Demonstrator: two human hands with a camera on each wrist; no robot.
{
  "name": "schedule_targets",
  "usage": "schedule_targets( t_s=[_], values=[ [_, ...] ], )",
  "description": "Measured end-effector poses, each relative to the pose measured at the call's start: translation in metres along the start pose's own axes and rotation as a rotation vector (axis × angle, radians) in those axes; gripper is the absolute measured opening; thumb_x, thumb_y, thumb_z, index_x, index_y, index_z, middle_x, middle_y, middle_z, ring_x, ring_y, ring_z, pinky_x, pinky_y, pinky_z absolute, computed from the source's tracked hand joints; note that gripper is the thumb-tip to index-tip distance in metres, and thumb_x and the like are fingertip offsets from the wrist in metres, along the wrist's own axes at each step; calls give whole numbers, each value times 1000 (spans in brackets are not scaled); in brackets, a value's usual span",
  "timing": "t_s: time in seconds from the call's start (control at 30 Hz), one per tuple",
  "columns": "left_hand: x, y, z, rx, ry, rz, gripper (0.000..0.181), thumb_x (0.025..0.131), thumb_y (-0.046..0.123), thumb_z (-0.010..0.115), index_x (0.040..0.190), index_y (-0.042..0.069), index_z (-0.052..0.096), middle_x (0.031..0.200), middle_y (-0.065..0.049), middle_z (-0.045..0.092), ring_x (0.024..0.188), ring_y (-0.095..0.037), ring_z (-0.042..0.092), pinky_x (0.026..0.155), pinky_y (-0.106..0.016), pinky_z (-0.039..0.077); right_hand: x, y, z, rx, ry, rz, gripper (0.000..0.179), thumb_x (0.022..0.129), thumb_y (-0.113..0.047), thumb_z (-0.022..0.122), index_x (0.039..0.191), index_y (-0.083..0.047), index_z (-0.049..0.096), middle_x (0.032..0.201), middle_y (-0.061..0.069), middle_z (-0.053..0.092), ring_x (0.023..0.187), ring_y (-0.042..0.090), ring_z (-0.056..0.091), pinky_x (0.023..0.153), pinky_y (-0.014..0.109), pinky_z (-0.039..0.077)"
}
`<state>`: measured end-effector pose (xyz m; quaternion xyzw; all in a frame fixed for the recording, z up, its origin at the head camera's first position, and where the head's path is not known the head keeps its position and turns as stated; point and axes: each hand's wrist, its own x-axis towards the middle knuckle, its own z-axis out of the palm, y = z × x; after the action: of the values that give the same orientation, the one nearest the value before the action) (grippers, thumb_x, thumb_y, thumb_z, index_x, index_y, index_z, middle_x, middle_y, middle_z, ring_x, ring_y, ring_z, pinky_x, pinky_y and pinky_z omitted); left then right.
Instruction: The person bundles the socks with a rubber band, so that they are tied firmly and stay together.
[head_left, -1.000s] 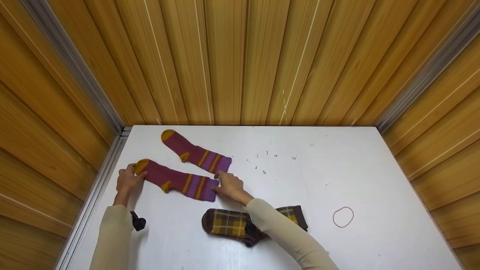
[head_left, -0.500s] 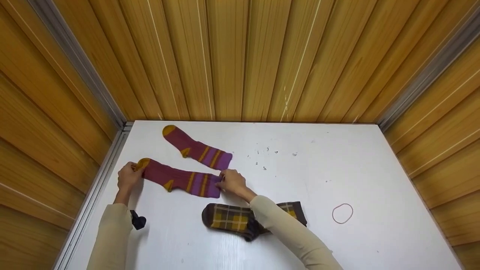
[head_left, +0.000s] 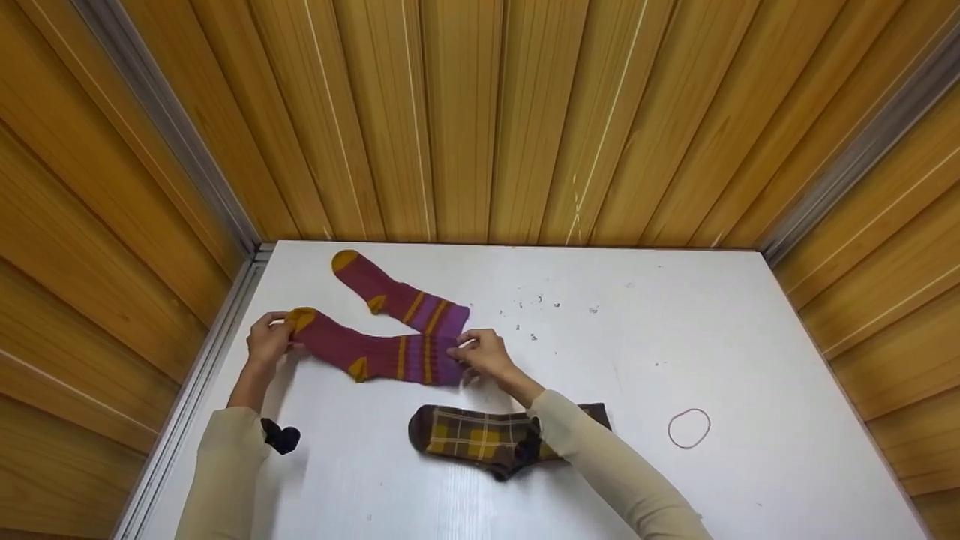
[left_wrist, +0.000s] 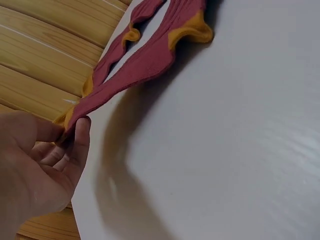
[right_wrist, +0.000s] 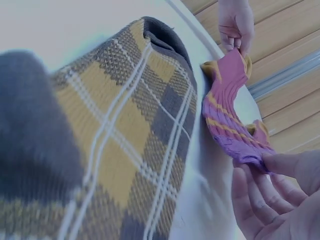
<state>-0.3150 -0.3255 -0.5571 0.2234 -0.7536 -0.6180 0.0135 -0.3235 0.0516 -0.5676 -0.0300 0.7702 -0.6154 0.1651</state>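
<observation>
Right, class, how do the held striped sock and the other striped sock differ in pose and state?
The held striped sock is pinched by the left hand and right hand; neither holds the other striped sock. The held striped sock's toe is raised; the other striped sock lies on the table. Both share maroon feet, mustard toes and heels, and striped purple cuffs.

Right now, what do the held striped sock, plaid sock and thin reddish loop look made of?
Held striped sock: matte knit, by its ribs and soft bend; fibre unclear. Plaid sock: matte knit, stitches showing in the right wrist view; maybe cotton or wool. Thin reddish loop: possibly rubber, from its slim ring shape; finish too small to tell.
</observation>
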Motion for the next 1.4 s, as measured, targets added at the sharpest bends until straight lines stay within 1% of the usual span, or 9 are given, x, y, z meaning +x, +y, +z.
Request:
schedule_targets(
  t_s=[0.1,0.27,0.43,0.57,0.73,0.87,1.1,1.27,1.4],
  values=[
    [-7,7,5,-27,-37,-11,43,105,9,46,145,-8,43,101,-4,60,67,-3,67,67,-20,59,-5,2,-9,24,69,-36,20,90,-7,75,103,5,68,81,16,76,56,12,67,58,38,61],
    [-20,24,13,-59,-87,0,43,107,11,44,145,-9,43,95,1,61,68,-3,67,69,-20,59,-17,1,-26,50,162,-103,22,91,-12,76,104,4,71,80,11,75,62,12,70,63,31,62],
    [-33,36,29,-158,-187,-7,39,107,11,45,140,-10,45,91,1,61,68,-5,67,68,-19,59,-31,6,-48,103,206,-90,22,94,-15,74,105,3,70,92,16,77,73,13,72,69,27,61],
    [-41,45,43,-220,-246,-17,34,106,10,47,135,-8,47,87,0,64,68,-7,68,68,-19,60,-41,10,-69,128,233,-73,21,99,-17,67,108,1,66,93,18,78,71,14,73,66,26,60],
    [-53,51,63,-239,-291,-25,30,107,11,48,131,-6,49,90,-1,64,70,-8,67,69,-18,59,-55,13,-96,173,227,-67,21,102,-15,62,114,2,62,86,13,78,63,14,72,61,26,60],
    [-65,53,78,-257,-320,-36,30,107,11,49,131,-6,49,90,-2,64,69,-7,66,68,-16,58,-69,17,-117,159,221,-57,23,102,-16,63,115,3,62,80,6,77,60,11,70,61,25,59],
    [-91,50,100,-277,-396,-34,27,106,6,47,128,-9,48,93,-7,61,68,-8,67,65,-15,57,-96,27,-154,186,189,19,25,102,-18,64,116,2,62,76,-4,75,62,8,69,63,23,59],
    [-108,45,110,-252,-475,-30,25,104,2,48,123,-13,51,96,-10,60,71,-8,67,66,-14,57,-117,34,-177,197,147,86,21,101,-21,65,113,-4,62,78,-5,74,67,7,69,66,23,58],
    [-120,37,112,-219,-531,-58,24,102,0,49,120,-16,53,96,-11,59,72,-8,68,67,-14,57,-131,45,-192,196,131,140,18,101,-23,66,111,-9,62,80,-7,75,71,6,69,69,22,57]
  ],
)
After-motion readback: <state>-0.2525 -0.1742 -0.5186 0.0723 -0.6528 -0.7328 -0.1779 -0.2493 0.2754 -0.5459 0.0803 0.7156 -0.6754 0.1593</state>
